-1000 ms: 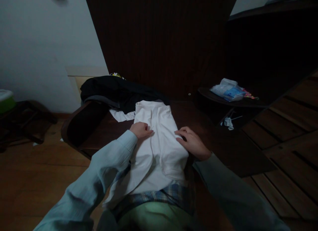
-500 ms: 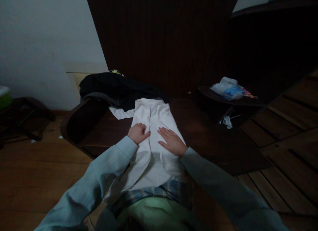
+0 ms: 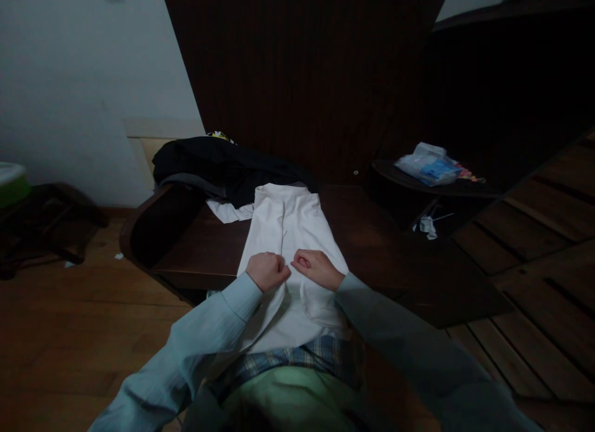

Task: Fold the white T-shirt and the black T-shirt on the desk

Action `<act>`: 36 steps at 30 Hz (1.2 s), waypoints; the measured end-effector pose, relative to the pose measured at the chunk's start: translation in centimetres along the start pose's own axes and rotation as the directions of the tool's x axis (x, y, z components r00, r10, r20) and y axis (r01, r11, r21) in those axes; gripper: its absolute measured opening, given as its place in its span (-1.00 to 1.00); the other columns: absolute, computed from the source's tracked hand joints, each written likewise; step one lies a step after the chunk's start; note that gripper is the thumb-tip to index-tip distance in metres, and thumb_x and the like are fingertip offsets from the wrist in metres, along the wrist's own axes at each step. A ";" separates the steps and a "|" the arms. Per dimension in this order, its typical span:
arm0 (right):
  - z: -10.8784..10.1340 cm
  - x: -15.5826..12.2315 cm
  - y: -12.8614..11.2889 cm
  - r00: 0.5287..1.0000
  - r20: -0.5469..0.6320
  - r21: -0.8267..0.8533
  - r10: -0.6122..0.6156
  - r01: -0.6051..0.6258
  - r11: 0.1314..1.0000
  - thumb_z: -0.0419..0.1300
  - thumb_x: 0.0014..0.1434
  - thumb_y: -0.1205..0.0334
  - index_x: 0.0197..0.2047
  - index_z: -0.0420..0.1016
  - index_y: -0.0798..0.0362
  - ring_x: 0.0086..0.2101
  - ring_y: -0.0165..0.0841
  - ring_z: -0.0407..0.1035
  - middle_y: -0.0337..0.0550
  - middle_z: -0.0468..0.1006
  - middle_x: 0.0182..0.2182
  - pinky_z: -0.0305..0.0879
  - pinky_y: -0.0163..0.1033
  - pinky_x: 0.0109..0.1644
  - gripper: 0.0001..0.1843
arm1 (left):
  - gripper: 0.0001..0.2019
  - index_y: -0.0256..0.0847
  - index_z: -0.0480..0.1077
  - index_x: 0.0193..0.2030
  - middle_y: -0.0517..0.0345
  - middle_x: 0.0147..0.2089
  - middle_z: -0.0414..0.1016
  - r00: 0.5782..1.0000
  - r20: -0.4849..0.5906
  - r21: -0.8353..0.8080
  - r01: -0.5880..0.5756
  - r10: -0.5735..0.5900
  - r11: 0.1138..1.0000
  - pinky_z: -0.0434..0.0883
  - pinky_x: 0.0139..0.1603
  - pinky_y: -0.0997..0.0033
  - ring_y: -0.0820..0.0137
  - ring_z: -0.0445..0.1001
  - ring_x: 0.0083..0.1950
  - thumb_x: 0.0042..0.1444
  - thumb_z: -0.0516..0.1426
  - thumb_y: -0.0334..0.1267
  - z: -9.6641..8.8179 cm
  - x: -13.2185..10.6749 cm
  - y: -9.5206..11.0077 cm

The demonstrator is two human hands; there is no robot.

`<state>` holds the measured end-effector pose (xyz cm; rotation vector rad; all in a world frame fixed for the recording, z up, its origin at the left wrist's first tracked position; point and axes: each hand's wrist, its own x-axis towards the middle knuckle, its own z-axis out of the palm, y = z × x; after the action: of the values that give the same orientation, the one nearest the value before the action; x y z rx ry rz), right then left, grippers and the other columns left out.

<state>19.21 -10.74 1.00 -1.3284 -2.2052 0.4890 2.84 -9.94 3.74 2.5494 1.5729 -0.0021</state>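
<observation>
A white shirt (image 3: 297,212), folded lengthwise, lies over the dark wooden bench with its near end toward my lap. My left hand (image 3: 268,271) is closed above its left half, knuckles up and fingers curled under. Close beside it, my right hand (image 3: 318,268) is closed too, its fingertips bent in toward the thumb. A small gap separates the two hands over the shirt's middle. Whether either one pinches the fabric or something small is hidden by the curled fingers. A crease runs down the shirt's left half.
Black clothing (image 3: 209,162) is heaped at the bench's back left, with a piece of white cloth (image 3: 227,211) beneath it. On a curved shelf (image 3: 385,168) to the right lies a plastic packet (image 3: 430,165). A dark stool (image 3: 51,221) stands at far left, and wooden slats (image 3: 534,233) lie at right.
Both hands have drawn toward my body, and the gap between them has narrowed. My right hand, flat with fingers stretched out before, has curled closed. My left fingers are curled more tightly.
</observation>
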 end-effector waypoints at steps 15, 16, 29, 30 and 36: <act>0.2 0.1 0.2 0.995 0.060 -0.098 -0.083 0.089 0.991 0.12 0.01 0.35 -0.42 0.38 0.08 -0.49 -0.49 0.18 -0.32 0.32 -0.54 0.02 -0.40 -0.41 -0.97 | -0.69 -0.20 0.48 -0.41 -0.02 -0.40 0.51 0.999 0.029 -0.099 -0.032 0.035 0.995 0.18 -0.43 0.42 0.25 0.44 -0.32 0.05 -0.04 -0.13 -1.2 1.3 0.6; 0.2 0.1 0.2 0.995 0.062 -0.099 -0.073 0.079 0.992 0.12 0.01 0.35 -0.41 0.39 0.08 -0.49 -0.48 0.19 -0.31 0.33 -0.54 0.03 -0.40 -0.41 -0.96 | -0.69 -0.19 0.48 -0.41 -0.01 -0.40 0.51 0.999 0.040 -0.102 -0.024 0.028 0.995 0.18 -0.44 0.43 0.25 0.44 -0.32 0.05 -0.04 -0.12 -1.0 1.3 0.6; 0.1 -0.1 -0.2 0.955 0.055 -0.170 -0.291 0.296 0.940 0.05 0.13 0.28 -0.19 0.48 0.06 -0.24 -0.33 0.24 -0.08 0.40 -0.33 0.20 -0.25 -0.16 -0.78 | -0.69 -0.20 0.36 -0.48 0.11 -0.48 0.41 0.994 -0.102 -0.218 0.006 -0.029 0.976 0.17 -0.42 0.48 0.41 0.36 -0.42 0.11 -0.11 -0.16 -0.6 -0.4 -3.0; 0.2 0.1 -0.3 0.962 0.055 -0.110 -0.268 0.272 0.956 0.07 0.11 0.31 -0.18 0.48 0.08 -0.24 -0.34 0.26 -0.08 0.41 -0.31 0.20 -0.25 -0.15 -0.78 | -0.69 -0.21 0.34 -0.47 0.12 -0.46 0.40 0.984 -0.159 -0.237 0.040 -0.079 0.971 0.18 -0.41 0.48 0.42 0.35 -0.42 0.12 -0.12 -0.15 -0.4 -0.7 -3.7; 0.6 2.3 -0.7 0.972 0.184 0.340 0.149 -0.205 0.918 0.15 0.03 0.17 -0.27 0.50 0.17 -0.45 -0.43 0.34 -0.16 0.49 -0.46 0.24 -0.35 -0.36 -0.74 | -0.68 -0.26 0.30 -0.29 0.12 -0.42 0.33 0.924 -0.270 -0.373 0.157 -0.270 0.914 0.27 -0.37 0.42 0.36 0.35 -0.40 -0.02 0.03 -0.01 1.0 -1.9 -7.1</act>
<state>17.50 -9.03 1.44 -1.3304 -1.9937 1.0411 -4.28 -8.56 2.02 2.1687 1.7703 0.6336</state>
